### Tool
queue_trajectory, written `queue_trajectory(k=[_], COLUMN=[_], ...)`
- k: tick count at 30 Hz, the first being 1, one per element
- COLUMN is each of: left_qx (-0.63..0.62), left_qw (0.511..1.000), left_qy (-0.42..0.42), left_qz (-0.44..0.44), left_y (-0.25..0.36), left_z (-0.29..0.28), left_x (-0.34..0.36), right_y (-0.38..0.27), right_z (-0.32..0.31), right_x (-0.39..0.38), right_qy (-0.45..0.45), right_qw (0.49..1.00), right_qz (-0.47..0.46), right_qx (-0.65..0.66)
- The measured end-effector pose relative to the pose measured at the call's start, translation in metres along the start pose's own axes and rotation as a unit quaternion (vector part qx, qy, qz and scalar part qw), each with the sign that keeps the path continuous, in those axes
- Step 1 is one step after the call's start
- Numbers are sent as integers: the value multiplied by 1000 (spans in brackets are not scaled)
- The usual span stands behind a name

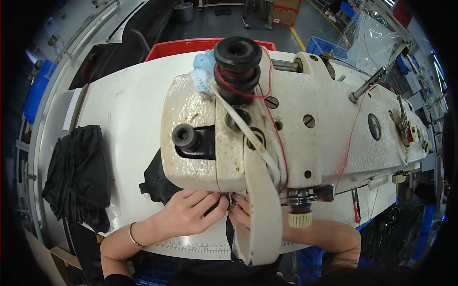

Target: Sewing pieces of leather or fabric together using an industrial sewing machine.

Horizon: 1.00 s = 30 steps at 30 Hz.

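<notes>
While the left hand (191, 209) pinches flat on black fabric (157, 181) under the sewing machine head (267, 128) and the right hand (242, 212), grip hidden, steadies it, a black garment pile (78, 176) lies aside, so sewing looks midway.

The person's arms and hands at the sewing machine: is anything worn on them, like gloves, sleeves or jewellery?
No gloves: both the left hand and the right hand are bare. The forearms are bare as well, with no sleeves reaching them. The left wrist carries a thin metal bangle. No ring shows on the left fingers. Most of the right hand is hidden behind the machine.
</notes>
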<state>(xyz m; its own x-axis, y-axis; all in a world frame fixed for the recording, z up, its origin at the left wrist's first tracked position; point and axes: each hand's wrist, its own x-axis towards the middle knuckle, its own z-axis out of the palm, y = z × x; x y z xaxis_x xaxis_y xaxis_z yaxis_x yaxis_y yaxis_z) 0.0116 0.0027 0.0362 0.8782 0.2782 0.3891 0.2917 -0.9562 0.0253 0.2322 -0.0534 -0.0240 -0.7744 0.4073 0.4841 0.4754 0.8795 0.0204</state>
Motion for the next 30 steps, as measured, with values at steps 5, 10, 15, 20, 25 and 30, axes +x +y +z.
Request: queue_trajectory(k=[5, 10, 15, 20, 25, 30], left_qx=[-96, -54, -219, -126, -20, -60], left_qw=[989, 984, 950, 986, 998, 995], left_qy=[-56, -75, 22, -23, -36, -23], left_qz=[-98, -149, -223, -109, -37, -75], left_y=[3, 21, -8, 0, 28, 29], left_z=[-15, -32, -20, -26, -1, 5], left_x=[0, 10, 0, 6, 0, -6], right_y=[6, 5, 1, 6, -9, -7], right_z=[-3, -16, -12, -17, -24, -17], right_x=[1, 7, 4, 8, 7, 6], right_qy=[-10, -31, -19, -30, 14, 37], right_qw=[1000, 999, 1000, 998, 998, 998], right_qz=[-17, 9, 3, -44, 51, 40], right_qx=[-9, 29, -5, -25, -24, -26])
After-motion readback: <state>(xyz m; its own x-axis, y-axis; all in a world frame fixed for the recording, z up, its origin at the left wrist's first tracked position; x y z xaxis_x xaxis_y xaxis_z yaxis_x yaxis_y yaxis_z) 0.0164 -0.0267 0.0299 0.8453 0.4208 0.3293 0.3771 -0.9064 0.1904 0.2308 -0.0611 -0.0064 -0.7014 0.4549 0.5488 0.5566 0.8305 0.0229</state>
